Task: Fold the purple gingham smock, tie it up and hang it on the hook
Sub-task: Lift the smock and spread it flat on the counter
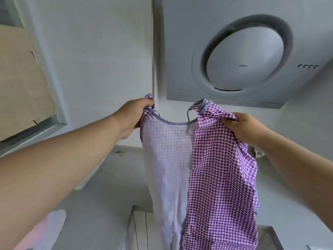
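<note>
- smock (207, 168) hangs in front of you at the centre of the view, held up by its top, purple gingham, with the striped neckline at 12 o'clock of the cloth and the tail dropping out of view at 6 o'clock.
- fabric shows two faces: the pale reverse on the 9 o'clock half, the bright checks lapped over the 3 o'clock half, so one lengthwise fold looks begun.
- your left hand (134, 114) sits at 10 o'clock of the smock, fingers curled and pinching the shoulder strap by the striped trim.
- your right hand (245, 128) sits at 2 o'clock, fingers closed on the bunched edge of the folded-over panel.
- a thin grey wire hook (189, 121) shows at the neckline, just under the 1 o'clock strap; whether the smock hangs from it or merely passes in front, you cannot tell.
- progress, as a judgement: you are early in the job. the fold is partial, nothing is tied, no ties are plainly in view, and both hands carry the cloth.
- left to do: finish the fold, gather and tie the bundle, then set it on the hook.
- beyond the cloth: a white range hood (243, 56) with a round panel at 1 o'clock, white wall at 11 o'clock, a pale wood cabinet (18, 83) at 9 o'clock, a light countertop (100, 204) at 7 o'clock.
</note>
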The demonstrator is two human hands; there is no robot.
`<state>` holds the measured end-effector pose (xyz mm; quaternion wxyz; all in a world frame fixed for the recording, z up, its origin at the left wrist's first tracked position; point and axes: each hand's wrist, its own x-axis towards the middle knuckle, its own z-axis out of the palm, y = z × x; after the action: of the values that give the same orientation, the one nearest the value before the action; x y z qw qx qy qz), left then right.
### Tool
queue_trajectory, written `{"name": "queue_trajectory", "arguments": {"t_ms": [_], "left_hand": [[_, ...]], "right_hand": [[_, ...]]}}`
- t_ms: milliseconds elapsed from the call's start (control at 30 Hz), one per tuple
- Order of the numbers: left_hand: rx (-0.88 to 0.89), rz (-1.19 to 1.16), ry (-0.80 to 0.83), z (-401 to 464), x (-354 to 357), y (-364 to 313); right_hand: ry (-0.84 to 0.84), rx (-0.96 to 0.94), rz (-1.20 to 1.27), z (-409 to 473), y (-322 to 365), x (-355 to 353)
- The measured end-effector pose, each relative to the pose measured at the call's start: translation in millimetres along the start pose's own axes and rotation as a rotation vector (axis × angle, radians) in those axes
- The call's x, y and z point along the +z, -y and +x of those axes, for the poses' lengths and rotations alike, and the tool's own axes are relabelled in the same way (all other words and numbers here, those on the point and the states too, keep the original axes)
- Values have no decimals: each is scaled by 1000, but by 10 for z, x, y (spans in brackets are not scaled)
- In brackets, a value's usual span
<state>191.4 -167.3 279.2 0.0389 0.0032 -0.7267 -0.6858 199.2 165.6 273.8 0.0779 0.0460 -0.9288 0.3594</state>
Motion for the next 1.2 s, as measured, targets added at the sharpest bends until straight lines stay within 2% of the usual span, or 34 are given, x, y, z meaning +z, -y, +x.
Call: {"name": "queue_trajectory", "arguments": {"t_ms": [133, 233, 333, 500, 600, 700, 867, 1033, 1067, 1133, 1200], "left_hand": [[-47, 54, 227, -8, -31, 2], [-58, 129, 290, -34, 31, 40], [-23, 350, 325, -126, 222, 94], [100, 725, 526, -223, 622, 216], [209, 909, 492, -181, 781, 274], [305, 979, 444, -67, 739, 314], [313, 945, 334, 88, 541, 320], [292, 997, 231, 250, 374, 378], [280, 989, 209, 276, 330, 402], [258, 975, 179, 313, 242, 449], [242, 998, 176, 321, 186, 497]], "right_hand": [[93, 6, 37, -49, -84, 85], [148, 4, 69, -83, -120, 162], [202, -4, 78, -120, -65, 290], [278, -97, 98, -220, 118, 573], [283, -108, 155, -269, 150, 692], [346, -105, 199, -303, 46, 762], [558, -152, -43, -425, -204, 951], [867, -61, 61, -664, -395, 1091], [909, -56, -16, -681, -471, 1106], [964, -69, -324, -618, -666, 1030], [981, 7, -633, -446, -902, 829]]}}
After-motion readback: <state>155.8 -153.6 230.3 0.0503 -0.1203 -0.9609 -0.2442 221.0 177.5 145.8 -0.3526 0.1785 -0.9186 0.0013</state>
